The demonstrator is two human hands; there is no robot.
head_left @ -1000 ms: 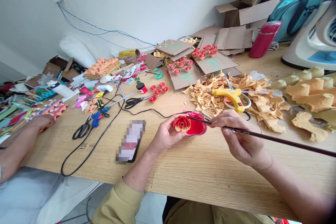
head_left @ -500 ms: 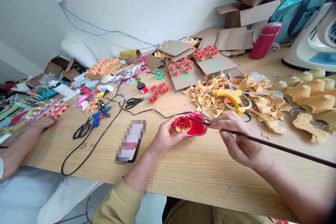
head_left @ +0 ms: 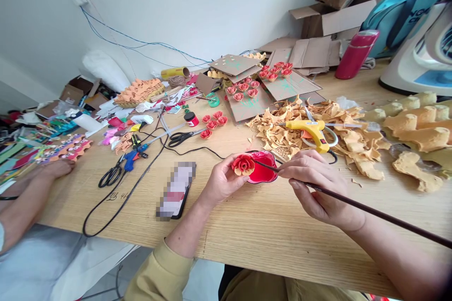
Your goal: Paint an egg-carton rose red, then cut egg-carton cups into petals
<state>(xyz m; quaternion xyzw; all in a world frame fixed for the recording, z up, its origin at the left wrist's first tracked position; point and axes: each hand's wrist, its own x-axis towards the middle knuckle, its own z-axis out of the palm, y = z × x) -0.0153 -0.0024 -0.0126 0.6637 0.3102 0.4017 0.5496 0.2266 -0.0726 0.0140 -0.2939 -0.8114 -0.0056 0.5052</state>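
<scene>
Between the fingers of my left hand (head_left: 222, 179) is a paper flower (head_left: 243, 164), red on its inner petals with bare tan showing on the lower outer ones. My right hand (head_left: 318, 188) grips a long dark paintbrush (head_left: 367, 211), its tip pointing left beside the flower and over the dish. Just behind the flower stands a small dish (head_left: 264, 171) of red paint with a dark scalloped rim, partly hidden by the flower and my left fingers. Whether the brush tip touches a petal I cannot tell.
A phone (head_left: 176, 193) lies left of my left hand. Beyond are black scissors (head_left: 178, 138), a red paint jar (head_left: 191, 119) and red flowers (head_left: 212, 123). Torn tan scraps (head_left: 271, 131) and a yellow glue gun (head_left: 310, 131) lie behind my right hand. A co-worker's hand (head_left: 61, 168) rests at left.
My left hand has shifted the flower slightly left, uncovering more of the dish. The brush tip has drawn a little down and right, and its far end has swung lower.
</scene>
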